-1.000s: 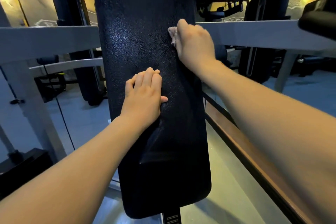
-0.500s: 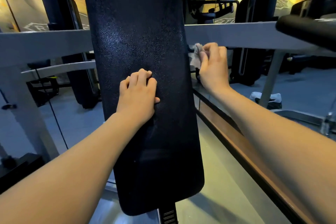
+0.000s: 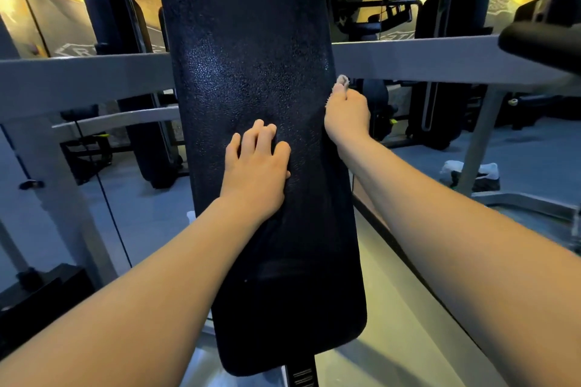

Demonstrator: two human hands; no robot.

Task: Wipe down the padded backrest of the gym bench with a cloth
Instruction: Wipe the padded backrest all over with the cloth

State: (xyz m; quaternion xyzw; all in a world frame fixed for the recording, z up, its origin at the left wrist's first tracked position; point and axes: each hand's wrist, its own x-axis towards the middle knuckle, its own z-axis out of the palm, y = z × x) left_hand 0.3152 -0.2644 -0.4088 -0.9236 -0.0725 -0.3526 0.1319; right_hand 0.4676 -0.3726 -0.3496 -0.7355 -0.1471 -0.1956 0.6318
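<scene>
Black padded backrest (image 3: 251,56), left hand (image 3: 256,173) resting on it holding nothing, right hand (image 3: 347,113) gripping cloth (image 3: 342,80) at edge

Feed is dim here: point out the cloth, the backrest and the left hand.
cloth (image 3: 342,81), head view, pale tip sticking up.
backrest (image 3: 251,56), head view, bare upper padding.
left hand (image 3: 256,174), head view, back of hand.

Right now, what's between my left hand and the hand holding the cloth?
Only bare black padding of the backrest: the head view shows nothing else between the left hand and the right hand gripping the cloth.
</scene>
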